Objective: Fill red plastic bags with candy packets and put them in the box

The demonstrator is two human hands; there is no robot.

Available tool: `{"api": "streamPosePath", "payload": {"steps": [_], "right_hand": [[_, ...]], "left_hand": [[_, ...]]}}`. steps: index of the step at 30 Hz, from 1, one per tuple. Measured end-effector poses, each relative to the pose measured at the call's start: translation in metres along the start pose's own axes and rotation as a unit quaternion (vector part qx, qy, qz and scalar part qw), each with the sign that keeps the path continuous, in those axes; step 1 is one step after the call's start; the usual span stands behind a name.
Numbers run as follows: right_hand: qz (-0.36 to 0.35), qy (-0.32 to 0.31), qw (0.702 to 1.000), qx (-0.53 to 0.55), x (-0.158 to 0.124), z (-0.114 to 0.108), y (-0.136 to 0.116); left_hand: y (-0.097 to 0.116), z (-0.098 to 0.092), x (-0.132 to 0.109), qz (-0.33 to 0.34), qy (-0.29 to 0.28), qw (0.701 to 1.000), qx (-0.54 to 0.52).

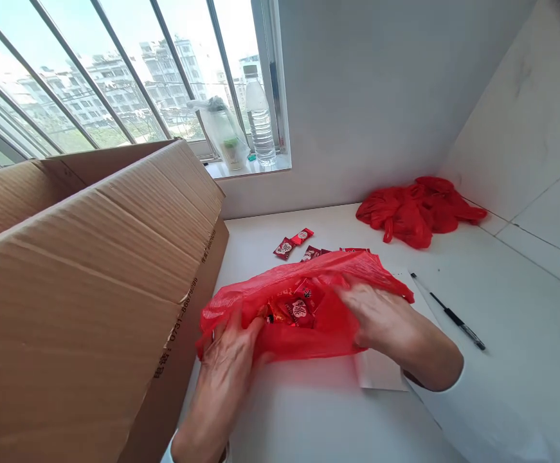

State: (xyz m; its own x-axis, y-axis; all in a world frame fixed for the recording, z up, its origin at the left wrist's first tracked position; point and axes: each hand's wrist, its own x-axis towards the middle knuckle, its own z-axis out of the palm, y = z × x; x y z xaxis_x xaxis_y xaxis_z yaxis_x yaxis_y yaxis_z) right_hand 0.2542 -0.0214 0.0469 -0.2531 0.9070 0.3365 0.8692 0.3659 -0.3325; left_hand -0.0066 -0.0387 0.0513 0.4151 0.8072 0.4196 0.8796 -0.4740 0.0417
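Observation:
A thin red plastic bag (308,344) lies on the white table with its mouth spread toward me. Inside it, several small wrapped packets (299,310) in red and gold show. My left hand (229,354) is closed on the bag's left edge, thumb toward the opening. At the right side of the mouth, my right hand (380,315) touches the bag; its fingertips are smeared by motion and partly lost against the red plastic, so its grip is unclear. Beyond the bag lie a few loose dark red packets (284,248), some partly hidden by it.
A large open cardboard box (116,257) stands at left. Crumpled red bags (412,209) lie at the back right. A black pen (458,319) and white paper (380,373) are at right. On the windowsill stand a water bottle (260,122) and a bagged cup (226,138).

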Motion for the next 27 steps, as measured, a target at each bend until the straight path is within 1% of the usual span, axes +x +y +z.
{"api": "streamPosePath", "payload": {"steps": [3, 4, 6, 7, 9, 11, 12, 15, 16, 18, 20, 22, 24, 25, 27], "right_hand": [[0.002, -0.102, 0.993, -0.061, 0.009, -0.011, 0.002], [-0.004, -0.133, 0.988, -0.073, 0.011, -0.012, 0.002], [-0.028, -0.179, 0.980, -0.079, 0.011, -0.009, 0.001], [-0.040, -0.185, 0.979, -0.078, 0.010, -0.005, 0.000], [-0.059, -0.166, 0.982, -0.073, 0.005, 0.000, -0.005], [-0.073, -0.152, 0.983, -0.075, 0.002, 0.001, -0.012], [-0.077, -0.170, 0.979, -0.077, 0.002, -0.001, -0.015], [-0.068, -0.283, 0.953, -0.085, 0.008, -0.013, -0.022], [-0.053, -0.312, 0.945, -0.083, 0.012, -0.017, -0.024], [-0.010, -0.346, 0.935, -0.074, 0.019, -0.022, -0.028], [0.030, -0.361, 0.930, -0.066, 0.025, -0.024, -0.031], [0.048, -0.358, 0.930, -0.068, 0.026, -0.024, -0.031], [0.050, -0.334, 0.938, -0.076, 0.023, -0.023, -0.028], [0.049, -0.316, 0.944, -0.082, 0.020, -0.021, -0.026], [0.025, -0.275, 0.958, -0.084, 0.013, -0.018, -0.020]], "left_hand": [[0.002, -0.009, 0.005, -0.037, -0.042, 0.997, -0.054], [0.003, -0.010, 0.008, -0.049, -0.038, 0.996, -0.064], [0.001, -0.006, 0.012, -0.056, -0.004, 0.997, -0.055], [-0.001, -0.001, 0.012, -0.050, 0.011, 0.998, -0.039], [-0.007, 0.009, 0.009, -0.041, 0.008, 0.999, -0.001], [-0.010, 0.016, 0.005, -0.045, -0.031, 0.998, 0.023], [-0.010, 0.017, 0.004, -0.054, -0.051, 0.997, 0.032], [-0.002, 0.014, 0.005, -0.091, -0.090, 0.990, 0.065], [0.002, 0.011, 0.006, -0.108, -0.104, 0.986, 0.078], [0.008, 0.007, 0.008, -0.140, -0.133, 0.976, 0.103], [0.012, 0.005, 0.008, -0.162, -0.161, 0.968, 0.108], [0.014, 0.006, 0.008, -0.167, -0.185, 0.965, 0.083], [0.014, 0.008, 0.008, -0.163, -0.201, 0.965, 0.049], [0.013, 0.010, 0.008, -0.158, -0.200, 0.966, 0.038], [0.013, 0.013, 0.009, -0.148, -0.177, 0.973, 0.035]]}}
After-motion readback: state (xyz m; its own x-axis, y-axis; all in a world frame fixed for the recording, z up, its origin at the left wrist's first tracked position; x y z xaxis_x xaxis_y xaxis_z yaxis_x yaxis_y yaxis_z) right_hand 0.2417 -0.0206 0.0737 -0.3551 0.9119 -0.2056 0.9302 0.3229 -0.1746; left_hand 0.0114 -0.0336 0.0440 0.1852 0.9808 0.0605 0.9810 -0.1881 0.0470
